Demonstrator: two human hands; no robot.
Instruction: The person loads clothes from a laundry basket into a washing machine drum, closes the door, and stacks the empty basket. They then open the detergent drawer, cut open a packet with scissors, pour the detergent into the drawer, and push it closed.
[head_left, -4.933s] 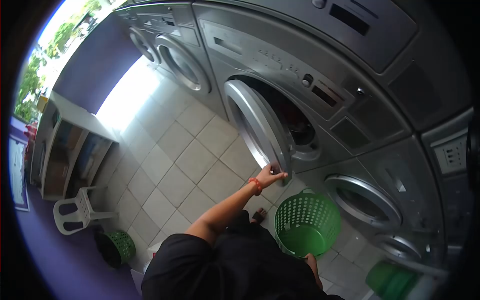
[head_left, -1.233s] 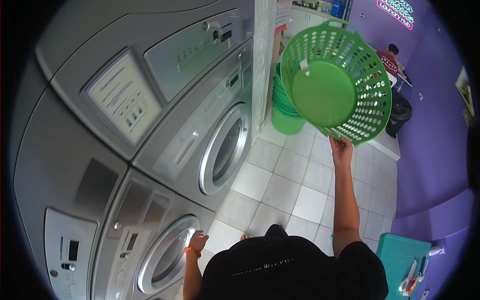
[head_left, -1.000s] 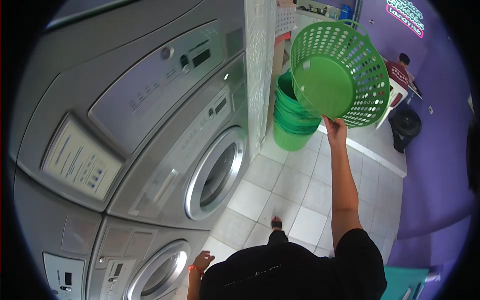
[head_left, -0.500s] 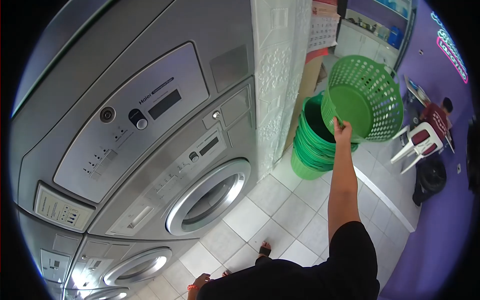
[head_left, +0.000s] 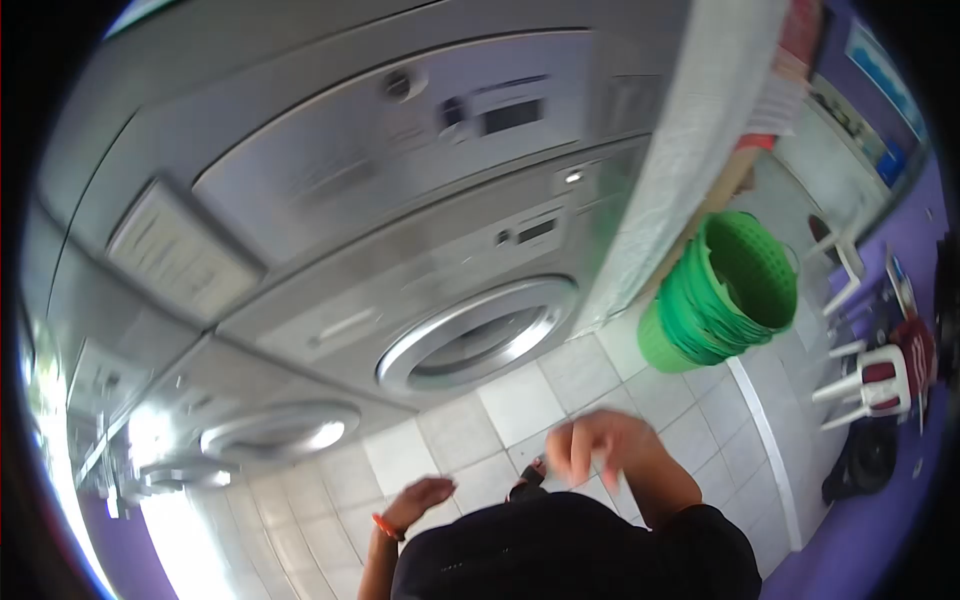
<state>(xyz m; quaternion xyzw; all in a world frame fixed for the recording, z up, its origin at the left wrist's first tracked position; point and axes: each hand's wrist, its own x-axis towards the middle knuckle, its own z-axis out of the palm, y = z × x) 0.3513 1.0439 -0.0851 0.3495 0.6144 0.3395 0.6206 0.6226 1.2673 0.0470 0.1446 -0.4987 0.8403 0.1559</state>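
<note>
My right hand (head_left: 603,445) is in front of my body at the lower middle, blurred by motion, its fingers loosely bent and apart with nothing in them. My left hand (head_left: 424,500), with an orange-red bracelet (head_left: 388,527) at the wrist, hangs low beside my body; its fingers are stretched out and it holds nothing. Ahead to the right, apart from both hands, a nested stack of green laundry baskets (head_left: 690,312) stands tilted-looking on the tiled floor. The topmost green basket (head_left: 770,250) has a perforated wall and faces me with its mouth.
Stacked grey dryers (head_left: 330,240) with round doors (head_left: 480,335) line the left. A white pillar (head_left: 690,130) stands between them and the baskets. To the right, a white floor ledge (head_left: 765,440), a white chair (head_left: 875,385), a seated person (head_left: 915,350) and a black bag (head_left: 865,455).
My right hand has let go of the single green basket, now on top of the stack, and drawn back toward my body. My left hand has risen slightly; the view has turned left.
</note>
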